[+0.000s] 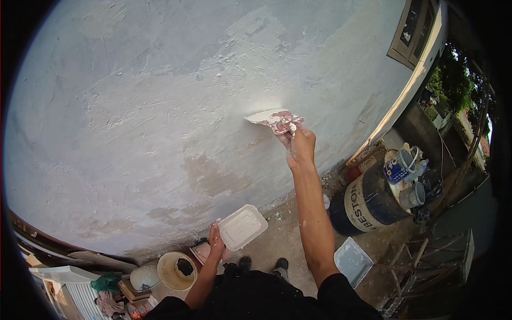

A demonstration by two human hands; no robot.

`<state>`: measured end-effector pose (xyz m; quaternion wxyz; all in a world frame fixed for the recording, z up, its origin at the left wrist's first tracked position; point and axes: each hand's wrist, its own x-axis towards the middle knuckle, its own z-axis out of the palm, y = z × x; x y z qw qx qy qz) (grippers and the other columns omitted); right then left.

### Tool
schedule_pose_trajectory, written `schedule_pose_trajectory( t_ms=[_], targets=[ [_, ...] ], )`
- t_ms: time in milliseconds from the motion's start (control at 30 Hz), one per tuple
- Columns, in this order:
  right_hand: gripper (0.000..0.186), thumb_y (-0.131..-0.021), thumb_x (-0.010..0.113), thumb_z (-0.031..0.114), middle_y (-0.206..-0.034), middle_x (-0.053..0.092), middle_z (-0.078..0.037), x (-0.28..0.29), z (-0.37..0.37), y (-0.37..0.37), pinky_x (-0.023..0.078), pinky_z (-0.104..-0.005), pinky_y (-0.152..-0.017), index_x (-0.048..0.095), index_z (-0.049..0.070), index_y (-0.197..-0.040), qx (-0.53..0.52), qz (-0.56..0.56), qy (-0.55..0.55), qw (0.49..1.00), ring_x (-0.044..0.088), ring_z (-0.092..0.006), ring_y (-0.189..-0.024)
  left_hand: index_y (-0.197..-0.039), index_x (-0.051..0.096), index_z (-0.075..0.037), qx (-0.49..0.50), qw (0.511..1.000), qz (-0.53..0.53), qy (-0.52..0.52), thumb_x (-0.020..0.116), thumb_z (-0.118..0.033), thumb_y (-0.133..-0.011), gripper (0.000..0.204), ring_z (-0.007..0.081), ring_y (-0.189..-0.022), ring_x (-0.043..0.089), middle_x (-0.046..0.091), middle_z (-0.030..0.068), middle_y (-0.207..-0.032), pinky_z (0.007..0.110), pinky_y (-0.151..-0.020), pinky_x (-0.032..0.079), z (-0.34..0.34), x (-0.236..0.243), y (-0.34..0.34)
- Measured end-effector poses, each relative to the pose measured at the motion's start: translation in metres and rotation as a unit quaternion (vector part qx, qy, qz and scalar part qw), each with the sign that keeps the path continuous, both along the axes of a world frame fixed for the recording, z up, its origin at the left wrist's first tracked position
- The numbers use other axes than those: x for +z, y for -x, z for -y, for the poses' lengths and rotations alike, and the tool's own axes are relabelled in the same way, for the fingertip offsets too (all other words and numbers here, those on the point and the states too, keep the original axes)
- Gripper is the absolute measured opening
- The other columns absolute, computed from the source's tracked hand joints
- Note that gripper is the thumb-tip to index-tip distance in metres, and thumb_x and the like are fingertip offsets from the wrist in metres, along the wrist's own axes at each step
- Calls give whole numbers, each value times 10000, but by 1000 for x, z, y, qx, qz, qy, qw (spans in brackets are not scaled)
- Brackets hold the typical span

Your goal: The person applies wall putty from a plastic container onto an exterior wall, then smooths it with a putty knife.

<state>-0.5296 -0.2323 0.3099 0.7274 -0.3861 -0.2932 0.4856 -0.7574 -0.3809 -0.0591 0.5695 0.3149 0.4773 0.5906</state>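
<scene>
**Evidently well spread above, patchy below**

We face a broad, pale grey-blue plastered wall (160, 101) that fills most of the view. Its upper and middle parts carry overlapping whitish smears and ridges, so we judge much of this surface coated, though not evenly smoothed. Lower down, a dull brown irregular patch (216, 175) shows through, and smaller brownish marks run near the foot of the wall; these, we think, are what is left to cover.

Beside us on the ground stands a dark blue cylindrical drum (349, 208) with a cream band. Our left hand (216, 242) grips the left side of a cream, rectangular, shallow tray (244, 228), held low before the wall; we cannot tell how much paste it contains. Our right hand (301, 145) is clamped on a reddish, paste-smeared flat spreader (280, 121), up at the wall's middle. Whether its white-loaded edge (262, 114) touches the plaster, we cannot tell.
</scene>
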Motion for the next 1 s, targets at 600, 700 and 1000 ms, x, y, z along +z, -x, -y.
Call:
schedule_pose_trajectory(
  t_ms=[600,700,1000],
  targets=[
    [299,-904,445,-16,-1114,590,-125,-107,-12,23,576,-325,-792,530,-61,-1188,-37,-112,106,987,632,-198,-942,-1284,472,-2,5,1000,23,10,356,-339,-1024,441,154,-1097,505,547,86,-1184,280,-966,385,5,5,8],
    [303,-893,429,-32,-1092,588,-130,-95,-13,22,574,-321,-790,530,-71,-1176,-35,-118,74,990,629,-197,-933,-1274,477,-3,-7,999,37,5,351,-342,-1026,439,148,-1090,501,546,82,-1174,279,-962,384,4,-1,8],
    [296,-879,405,-39,-1056,588,-137,-50,-1,10,579,-328,-755,529,-83,-1144,-30,-99,20,994,627,-195,-909,-1268,476,-2,-46,998,47,-14,343,-336,-1028,432,153,-1084,502,545,89,-1163,282,-965,380,1,-8,0]
  ],
)
